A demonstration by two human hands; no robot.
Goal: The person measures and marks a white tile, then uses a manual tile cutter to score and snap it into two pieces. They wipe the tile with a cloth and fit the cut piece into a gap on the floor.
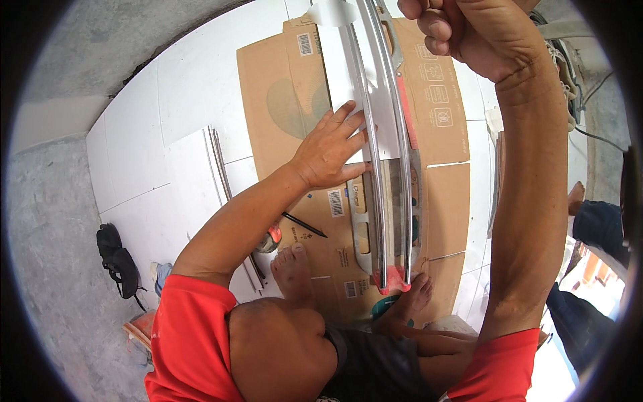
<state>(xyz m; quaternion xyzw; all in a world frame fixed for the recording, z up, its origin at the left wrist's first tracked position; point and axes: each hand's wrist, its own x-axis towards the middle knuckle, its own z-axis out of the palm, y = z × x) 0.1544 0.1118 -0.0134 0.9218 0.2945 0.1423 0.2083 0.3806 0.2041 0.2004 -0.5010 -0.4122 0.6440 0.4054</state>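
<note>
A manual tile cutter (376, 214) with two chrome rails and a red end piece lies lengthwise in front of me, between my feet. Across its bed is a white tile (340, 74), partly hidden under the rails. My left hand (328, 151) rests on the tile's near part with fingers spread, their tips by the left rail. Raised at the upper right, my right hand (469, 33) has its fingers curled, to the right of the rails. The picture's upper edge cuts it off, so whatever it may hold is hidden.
Flattened cardboard (284, 67) lies under the cutter on white floor tiles. Beside my left forearm are a black pencil (305, 224), a red-and-grey tool (270, 238) and stacked tile pieces (213, 161). A black item (117, 261) lies far left. Another person's leg (596, 224) shows at right.
</note>
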